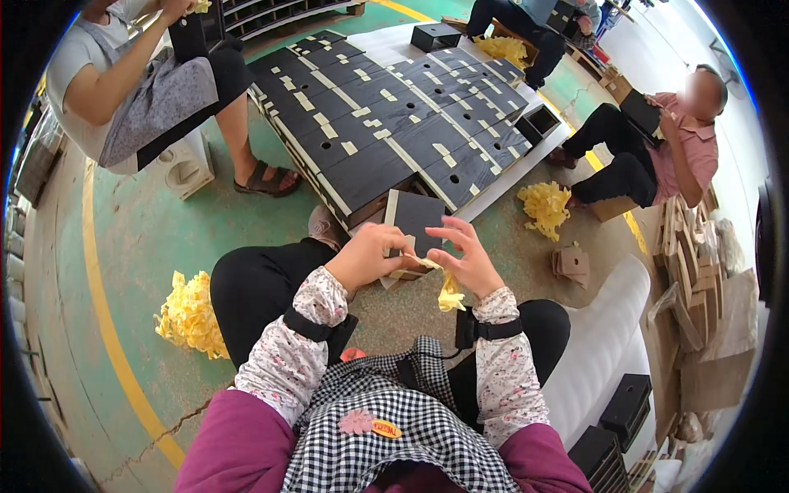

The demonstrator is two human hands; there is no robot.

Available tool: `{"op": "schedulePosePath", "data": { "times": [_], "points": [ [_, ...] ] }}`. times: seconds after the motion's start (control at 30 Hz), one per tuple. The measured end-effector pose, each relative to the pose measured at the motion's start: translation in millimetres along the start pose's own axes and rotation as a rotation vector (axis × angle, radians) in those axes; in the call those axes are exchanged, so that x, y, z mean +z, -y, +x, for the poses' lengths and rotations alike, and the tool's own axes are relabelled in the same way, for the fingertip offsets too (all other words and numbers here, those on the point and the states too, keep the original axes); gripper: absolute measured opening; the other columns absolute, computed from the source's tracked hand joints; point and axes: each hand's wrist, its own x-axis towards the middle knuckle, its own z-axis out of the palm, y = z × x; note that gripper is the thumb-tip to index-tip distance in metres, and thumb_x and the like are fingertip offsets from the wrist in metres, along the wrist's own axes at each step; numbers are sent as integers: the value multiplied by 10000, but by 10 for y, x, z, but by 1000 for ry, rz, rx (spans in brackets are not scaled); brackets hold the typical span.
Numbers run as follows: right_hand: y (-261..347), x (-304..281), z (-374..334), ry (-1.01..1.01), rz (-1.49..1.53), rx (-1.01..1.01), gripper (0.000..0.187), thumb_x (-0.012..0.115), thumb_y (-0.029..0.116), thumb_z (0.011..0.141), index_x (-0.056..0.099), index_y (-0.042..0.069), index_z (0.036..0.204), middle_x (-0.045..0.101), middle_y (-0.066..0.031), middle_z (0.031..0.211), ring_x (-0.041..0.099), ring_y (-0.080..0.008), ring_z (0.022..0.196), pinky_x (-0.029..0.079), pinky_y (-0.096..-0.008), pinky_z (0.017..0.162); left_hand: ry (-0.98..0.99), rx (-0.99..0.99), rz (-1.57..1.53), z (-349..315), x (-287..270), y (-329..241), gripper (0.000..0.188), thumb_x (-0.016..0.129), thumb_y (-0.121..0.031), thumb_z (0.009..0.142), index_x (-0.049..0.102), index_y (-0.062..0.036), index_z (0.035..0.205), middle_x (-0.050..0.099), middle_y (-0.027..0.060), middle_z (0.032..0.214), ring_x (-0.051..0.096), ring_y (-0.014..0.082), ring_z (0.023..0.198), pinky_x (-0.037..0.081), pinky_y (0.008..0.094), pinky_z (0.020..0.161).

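Observation:
My left hand (370, 255) is closed in a pinch on one end of a crumpled strip of pale yellow masking tape (449, 293). The strip runs across to my right hand (467, 259), where it hangs in a twisted clump below the thumb. My right thumb and fingers are spread apart, with the tape against the thumb side. Just beyond both hands is a black panelled box (417, 215) with a light edge, partly hidden by my fingers. It sits at the near corner of a wide stack of black boxes (362, 168) marked with short tape pieces.
Heaps of yellow tape lie left of my knee (194, 316) and on the right floor (544, 209). Three people sit around the stack, handling black pieces. White foam sheeting (604, 316), black boxes (626, 408) and wood pieces (686, 263) lie to the right.

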Motion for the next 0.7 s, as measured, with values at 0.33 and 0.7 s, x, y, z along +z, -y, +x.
{"op": "schedulePosePath", "data": {
  "times": [0.33,0.7],
  "points": [
    [67,90,7,127,513,347,267,629,214,867,626,24,1055,638,-50,943,595,-106,724,483,-245,629,-73,-72,-182,31,68,212,542,765,-311,702,559,-76,1144,540,121,1165,483,262,1113,384,350,948],
    [-105,716,241,-223,-908,-137,67,569,142,756,576,85,791,518,-45,757,578,-209,729,466,-353,622,-145,-129,385,-97,533,509,917,779,-299,633,293,-135,1393,291,38,1452,323,273,1311,209,521,1067]
  ]
}}
